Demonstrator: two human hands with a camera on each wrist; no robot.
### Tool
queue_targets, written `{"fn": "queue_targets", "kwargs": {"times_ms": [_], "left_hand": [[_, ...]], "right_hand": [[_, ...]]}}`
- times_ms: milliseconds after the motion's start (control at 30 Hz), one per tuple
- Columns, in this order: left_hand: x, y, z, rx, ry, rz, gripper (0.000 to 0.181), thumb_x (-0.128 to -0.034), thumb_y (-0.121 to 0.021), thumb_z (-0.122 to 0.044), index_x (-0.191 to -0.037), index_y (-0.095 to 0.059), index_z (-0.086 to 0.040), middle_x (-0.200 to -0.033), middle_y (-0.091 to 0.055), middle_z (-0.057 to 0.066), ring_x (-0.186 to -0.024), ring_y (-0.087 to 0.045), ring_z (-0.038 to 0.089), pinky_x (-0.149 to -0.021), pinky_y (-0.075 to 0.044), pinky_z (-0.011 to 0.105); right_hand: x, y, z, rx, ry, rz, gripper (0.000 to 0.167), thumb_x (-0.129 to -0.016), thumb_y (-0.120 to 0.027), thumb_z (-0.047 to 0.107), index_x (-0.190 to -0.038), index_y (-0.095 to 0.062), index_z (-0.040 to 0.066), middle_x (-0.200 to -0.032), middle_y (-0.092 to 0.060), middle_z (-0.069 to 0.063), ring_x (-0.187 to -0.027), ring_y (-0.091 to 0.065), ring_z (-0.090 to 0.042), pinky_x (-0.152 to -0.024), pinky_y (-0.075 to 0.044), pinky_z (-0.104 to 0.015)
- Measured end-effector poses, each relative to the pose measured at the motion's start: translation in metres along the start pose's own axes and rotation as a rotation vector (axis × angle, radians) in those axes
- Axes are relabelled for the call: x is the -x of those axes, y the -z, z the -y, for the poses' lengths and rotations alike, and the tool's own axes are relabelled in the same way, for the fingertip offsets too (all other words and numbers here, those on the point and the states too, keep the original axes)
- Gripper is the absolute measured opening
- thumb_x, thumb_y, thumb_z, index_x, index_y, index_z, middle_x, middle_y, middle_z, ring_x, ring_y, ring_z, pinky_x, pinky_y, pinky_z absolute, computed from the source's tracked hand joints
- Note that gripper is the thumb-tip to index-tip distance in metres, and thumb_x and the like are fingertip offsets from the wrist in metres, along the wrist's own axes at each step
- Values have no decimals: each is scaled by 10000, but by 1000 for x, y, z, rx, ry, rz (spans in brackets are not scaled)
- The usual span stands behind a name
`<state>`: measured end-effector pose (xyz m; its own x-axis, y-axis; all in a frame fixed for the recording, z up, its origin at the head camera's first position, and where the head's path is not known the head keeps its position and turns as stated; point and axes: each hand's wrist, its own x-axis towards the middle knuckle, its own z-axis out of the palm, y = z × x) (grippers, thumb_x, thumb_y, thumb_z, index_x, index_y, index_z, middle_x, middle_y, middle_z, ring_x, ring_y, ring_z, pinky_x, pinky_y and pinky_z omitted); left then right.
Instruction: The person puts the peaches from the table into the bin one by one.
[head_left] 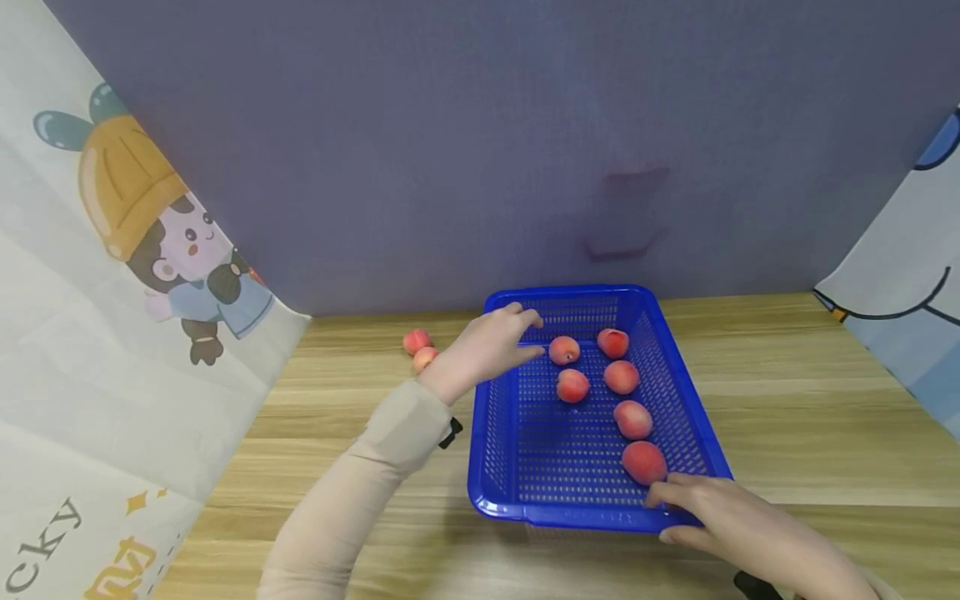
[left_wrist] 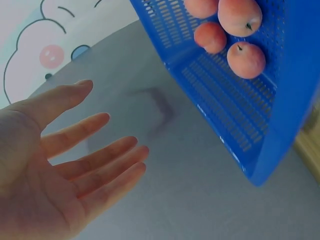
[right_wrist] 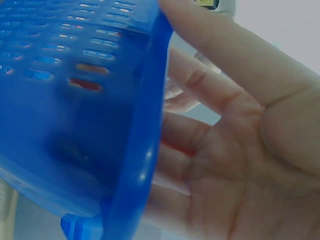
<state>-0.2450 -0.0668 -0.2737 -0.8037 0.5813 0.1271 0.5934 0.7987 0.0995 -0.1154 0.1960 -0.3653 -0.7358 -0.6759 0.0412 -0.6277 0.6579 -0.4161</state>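
Observation:
A blue plastic basket (head_left: 570,515) with slotted walls stands on the table. Several red-pink peaches lie inside it: a column along the right wall, including a peach (head_left: 643,462) at the near end, and a shorter column beside it with a peach (head_left: 573,386). Over the basket's left rim hovers my left hand (head_left: 491,346), fingers spread, holding nothing; the left wrist view shows its palm bare. My right hand (head_left: 712,508) grips the rim at the near right corner, thumb outside and fingers over the inner side. Two peaches (head_left: 417,341) sit outside, partly behind the left wrist.
The wood-grain table (head_left: 795,417) extends on both sides of the basket. A grey-blue backdrop (head_left: 450,167) rises behind it. Printed cartoon cloths hang left and right, including one with a yellow-hatted figure (head_left: 187,225).

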Motion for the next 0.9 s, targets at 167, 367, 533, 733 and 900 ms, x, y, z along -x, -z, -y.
{"fn": "queue_targets", "kwargs": {"times_ms": [167,367,533,733,900], "left_hand": [[10,5,9,23,37,-39,321,-839,-591,-288,-1100,-584,-103,-1038,-567,55,-879,-565,174,-726,-479,316],[20,2,23,44,64,-123,294,-824,-612,-263,-1064,-602,-94,-993,-578,54,-817,-576,172,-702,-482,313],[25,-5,37,74,72,-195,271,-811,-629,-217,-1036,-616,-66,-951,-586,80,-738,-573,185,-666,-488,314],[28,-17,57,137,142,-242,276,-796,-639,-155,-1040,-612,-29,-1010,-596,129,-894,-589,259,-765,-483,341],[32,-27,74,168,227,-237,281,-808,-623,-151,-1064,-604,-38,-1025,-588,133,-829,-602,252,-740,-490,361]], "right_hand": [[0,0,0,6,7,-6,183,-789,-627,315,-938,-598,213,-900,-568,128,-778,-530,-10,-614,-478,-287],[0,0,0,13,20,-18,174,-786,-631,307,-928,-593,214,-885,-555,144,-759,-516,4,-602,-473,-282],[0,0,1,17,19,-20,174,-784,-632,310,-927,-591,220,-881,-551,150,-756,-513,7,-599,-472,-281],[0,1,1,9,13,-10,168,-777,-643,287,-922,-587,225,-865,-534,167,-737,-494,20,-587,-465,-276],[0,2,1,2,11,-2,167,-780,-639,296,-920,-586,223,-858,-527,173,-728,-485,26,-584,-464,-274]]}}
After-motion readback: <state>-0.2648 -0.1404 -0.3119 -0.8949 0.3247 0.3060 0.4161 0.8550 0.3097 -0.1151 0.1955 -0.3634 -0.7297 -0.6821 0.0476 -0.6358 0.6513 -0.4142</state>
